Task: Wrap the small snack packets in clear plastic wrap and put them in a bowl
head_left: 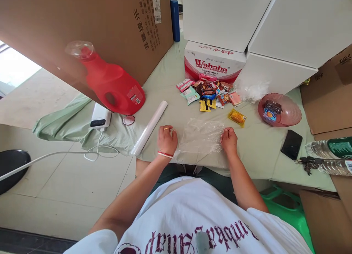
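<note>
A crinkled piece of clear plastic film (202,136) lies spread at the table's front edge between my two hands. My right hand (229,139) is closed, its thumb and fingers pinching the film's right edge. At the film's left side, my left hand (167,140) rests with curled fingers, knuckles up; what is under them is hidden. A white roll of plastic film (150,128) lies slantwise just left of that hand. Beyond the film is a single yellow-wrapped snack (237,117), apart from a pile of wrapped snacks (209,92).
A pink bowl (293,111) at the right holds a few wrapped snacks. Near it lie a black phone (292,144), keys (309,164) and water bottles (330,148). A red jug (117,87), a power bank (100,116) and its cable stand left. A Wahaha carton (214,63) is behind.
</note>
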Demonstrator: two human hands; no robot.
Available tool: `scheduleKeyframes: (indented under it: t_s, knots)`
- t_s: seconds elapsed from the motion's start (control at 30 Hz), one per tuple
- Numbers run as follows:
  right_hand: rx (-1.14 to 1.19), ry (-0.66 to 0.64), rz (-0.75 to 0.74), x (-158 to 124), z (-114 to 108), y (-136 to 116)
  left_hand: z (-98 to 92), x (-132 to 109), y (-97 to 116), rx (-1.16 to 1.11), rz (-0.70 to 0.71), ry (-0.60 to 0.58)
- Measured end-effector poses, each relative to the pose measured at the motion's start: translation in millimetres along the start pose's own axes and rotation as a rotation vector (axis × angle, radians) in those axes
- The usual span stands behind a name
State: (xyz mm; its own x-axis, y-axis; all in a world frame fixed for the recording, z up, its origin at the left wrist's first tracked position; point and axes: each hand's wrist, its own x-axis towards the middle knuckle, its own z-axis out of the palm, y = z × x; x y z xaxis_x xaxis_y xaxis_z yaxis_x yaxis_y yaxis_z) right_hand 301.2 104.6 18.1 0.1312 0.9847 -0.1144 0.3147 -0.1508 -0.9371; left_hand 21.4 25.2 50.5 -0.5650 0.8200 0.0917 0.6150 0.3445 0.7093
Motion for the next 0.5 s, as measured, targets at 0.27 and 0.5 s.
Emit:
scheduleKeyframes:
  t_s: [0.27, 0.5]
  knots:
    - [-0.406, -0.05, -0.16, 8.0, 8.3, -9.0, 19.3, -19.3, 20.7, 0.322, 0.757, -0.294]
    - [-0.541, 0.145, -0.247, 2.1, -36.6, -8.7, 45.9, -19.2, -12.2, 0.506, 0.606, -0.434]
